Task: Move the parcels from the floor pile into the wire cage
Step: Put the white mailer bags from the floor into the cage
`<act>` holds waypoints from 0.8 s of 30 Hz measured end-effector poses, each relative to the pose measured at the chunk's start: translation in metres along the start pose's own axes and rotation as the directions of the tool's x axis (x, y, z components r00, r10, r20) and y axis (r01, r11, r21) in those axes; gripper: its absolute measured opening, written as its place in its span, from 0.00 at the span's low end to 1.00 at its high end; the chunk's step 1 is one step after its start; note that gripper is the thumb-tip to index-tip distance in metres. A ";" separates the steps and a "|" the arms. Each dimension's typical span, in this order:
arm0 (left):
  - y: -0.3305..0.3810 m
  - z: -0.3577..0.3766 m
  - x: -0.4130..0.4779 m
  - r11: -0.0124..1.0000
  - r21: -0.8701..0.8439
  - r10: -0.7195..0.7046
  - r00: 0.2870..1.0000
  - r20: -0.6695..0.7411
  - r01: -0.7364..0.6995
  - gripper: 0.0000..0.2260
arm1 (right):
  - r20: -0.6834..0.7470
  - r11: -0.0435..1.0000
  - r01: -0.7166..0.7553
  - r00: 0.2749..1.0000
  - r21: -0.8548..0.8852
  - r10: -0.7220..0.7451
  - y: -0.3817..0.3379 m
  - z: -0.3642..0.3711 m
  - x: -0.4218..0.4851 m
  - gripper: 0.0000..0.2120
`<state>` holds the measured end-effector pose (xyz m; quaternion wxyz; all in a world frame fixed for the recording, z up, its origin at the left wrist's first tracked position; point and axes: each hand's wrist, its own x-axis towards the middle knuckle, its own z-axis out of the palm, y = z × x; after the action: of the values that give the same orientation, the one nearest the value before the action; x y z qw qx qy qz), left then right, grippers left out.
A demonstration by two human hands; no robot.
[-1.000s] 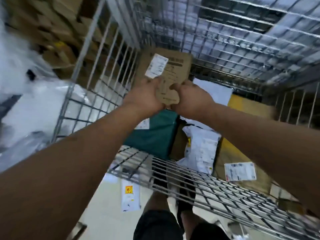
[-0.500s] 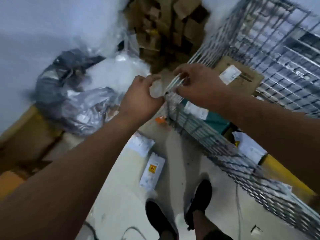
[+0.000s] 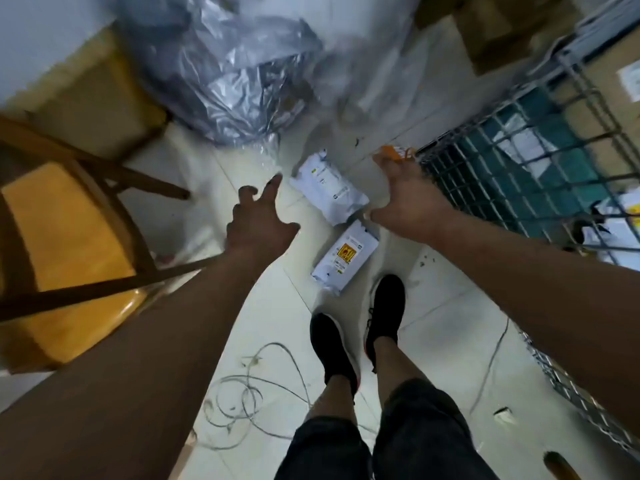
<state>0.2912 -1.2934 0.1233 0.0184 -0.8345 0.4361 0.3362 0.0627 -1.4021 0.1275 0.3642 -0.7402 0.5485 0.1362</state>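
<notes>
Two white parcel bags lie on the tiled floor ahead of my feet: one (image 3: 329,187) farther off, one with a yellow label (image 3: 344,259) nearer. My left hand (image 3: 258,225) hovers open to the left of the farther bag, fingers spread, holding nothing. My right hand (image 3: 403,195) hovers open just right of that bag, fingers spread, also holding nothing. The wire cage (image 3: 512,161) stands at the right, with a teal parcel (image 3: 540,140), a cardboard box (image 3: 602,98) and white bags inside.
A large silver-grey plastic sack (image 3: 235,71) sits behind the parcels. A wooden chair (image 3: 69,237) stands at the left. Loose cable (image 3: 249,393) coils on the floor by my black shoes (image 3: 384,306). Cardboard boxes (image 3: 491,26) are stacked at the top right.
Both hands have let go of the cardboard parcel, left it in the cage and come down over the floor parcels. My view has swung from the cage down to the floor.
</notes>
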 end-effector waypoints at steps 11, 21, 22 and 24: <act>-0.064 0.152 0.064 0.987 0.044 -0.158 0.976 0.150 0.153 0.44 | 0.215 0.916 0.180 0.971 -0.358 -0.107 0.043 0.140 0.091 0.49; -0.090 0.354 0.103 0.963 0.266 -0.115 0.965 0.236 0.050 0.66 | 0.353 0.802 0.295 0.929 -0.519 -0.114 0.110 0.314 0.157 0.52; -0.095 0.372 0.108 0.957 0.286 -0.115 0.963 0.244 0.041 0.68 | 0.358 0.783 0.307 0.927 -0.541 -0.117 0.119 0.328 0.165 0.52; -0.103 0.404 0.118 0.947 0.322 -0.095 0.960 0.262 0.006 0.70 | 0.355 0.723 0.359 0.920 -0.590 -0.167 0.135 0.352 0.182 0.51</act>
<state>0.1937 -1.1836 -0.2846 0.2216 -0.7769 0.4562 0.3730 0.0753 -1.3077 -0.2800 0.1761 -0.8638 0.2994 0.3649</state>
